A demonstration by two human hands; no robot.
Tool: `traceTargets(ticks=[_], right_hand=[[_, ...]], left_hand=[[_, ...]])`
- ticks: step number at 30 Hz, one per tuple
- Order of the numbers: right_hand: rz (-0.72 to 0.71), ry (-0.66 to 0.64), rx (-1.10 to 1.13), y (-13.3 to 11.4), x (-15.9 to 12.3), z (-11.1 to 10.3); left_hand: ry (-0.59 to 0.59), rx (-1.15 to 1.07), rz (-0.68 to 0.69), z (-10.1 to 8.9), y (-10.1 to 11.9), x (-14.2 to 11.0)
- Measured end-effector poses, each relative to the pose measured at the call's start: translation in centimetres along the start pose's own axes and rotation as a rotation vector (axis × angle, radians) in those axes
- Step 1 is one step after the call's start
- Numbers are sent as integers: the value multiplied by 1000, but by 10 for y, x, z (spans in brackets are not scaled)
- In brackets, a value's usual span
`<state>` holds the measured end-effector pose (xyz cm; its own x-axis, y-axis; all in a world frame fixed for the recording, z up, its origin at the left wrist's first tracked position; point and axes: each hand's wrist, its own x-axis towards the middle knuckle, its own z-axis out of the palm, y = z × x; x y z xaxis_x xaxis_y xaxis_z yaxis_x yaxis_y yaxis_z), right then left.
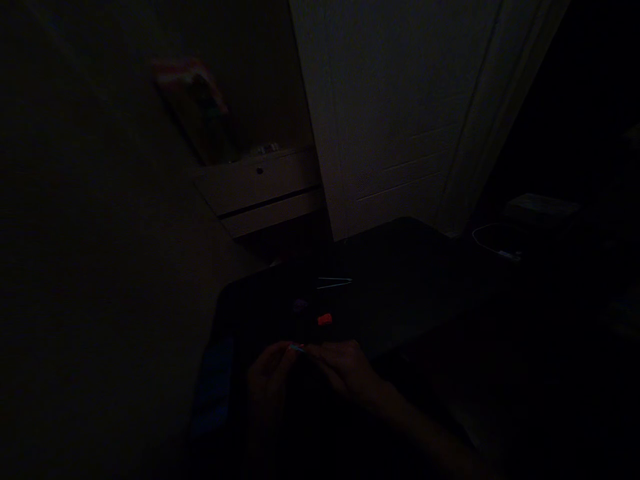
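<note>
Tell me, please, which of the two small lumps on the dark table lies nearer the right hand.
The orange-red, blocky lump; the dim purple lump lies farther from the right hand.

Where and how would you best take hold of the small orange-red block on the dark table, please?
Probably pinch the small orange-red block by its near and far sides, coming from the right: it looks wider than deep, and a dark purplish lump lies to its left and slightly farther away.

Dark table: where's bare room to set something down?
Likely right of the V-shaped item and orange lump, in front of the pale panel; too dark to confirm. Crowded: left hand and right hand together, purplish lump just beyond.
</note>
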<state>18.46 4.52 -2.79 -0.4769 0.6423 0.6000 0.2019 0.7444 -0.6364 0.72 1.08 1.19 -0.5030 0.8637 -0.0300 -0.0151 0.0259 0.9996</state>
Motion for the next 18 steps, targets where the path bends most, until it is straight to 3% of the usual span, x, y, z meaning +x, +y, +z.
traceTargets(ticks=[7, 12, 18], right_hand=[[13, -10, 26, 0, 2, -1], [156, 130, 178, -5, 6, -1], [136, 94, 141, -4, 6, 0]], left_hand=[[-3, 21, -15, -2, -2, 2], [-23, 15, 8, -3, -9, 3], [-111, 46, 48, -5, -5, 2]])
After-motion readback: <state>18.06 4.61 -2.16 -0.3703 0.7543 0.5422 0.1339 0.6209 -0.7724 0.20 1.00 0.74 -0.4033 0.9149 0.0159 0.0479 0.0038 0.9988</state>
